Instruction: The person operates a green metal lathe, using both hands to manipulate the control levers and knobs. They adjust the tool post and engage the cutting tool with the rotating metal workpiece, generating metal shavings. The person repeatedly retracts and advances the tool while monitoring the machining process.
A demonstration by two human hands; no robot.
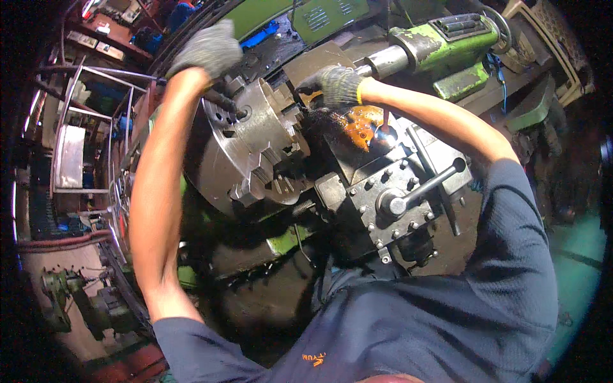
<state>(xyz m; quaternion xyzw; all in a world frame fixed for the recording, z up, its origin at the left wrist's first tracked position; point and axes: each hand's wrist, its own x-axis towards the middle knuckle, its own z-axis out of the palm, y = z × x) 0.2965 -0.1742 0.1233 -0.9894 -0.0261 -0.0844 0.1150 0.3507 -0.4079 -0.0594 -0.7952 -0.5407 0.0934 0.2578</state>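
My left hand (pixel 207 50), in a grey knit glove, is raised at the upper left beside the lathe chuck (pixel 252 121). Motion smears its fingers. Just below it, a dark round bar like a chuck key (pixel 221 99) slants to a socket in the chuck's side; whether the hand grips it is not clear. The chuck is large, bare steel, with stepped jaws (pixel 263 169). My right hand (pixel 338 86), gloved too, is at the chuck's right, its fingers bent together near the jaws. What lies under those fingers is mostly hidden.
The tool post (pixel 399 204) with its long lever (pixel 437 182) stands in front of my right forearm. An oily orange-brown surface (pixel 365 124) shows below my right hand. The green tailstock (pixel 447 45) is at the upper right. A metal-framed rack (pixel 86 127) stands at the left.
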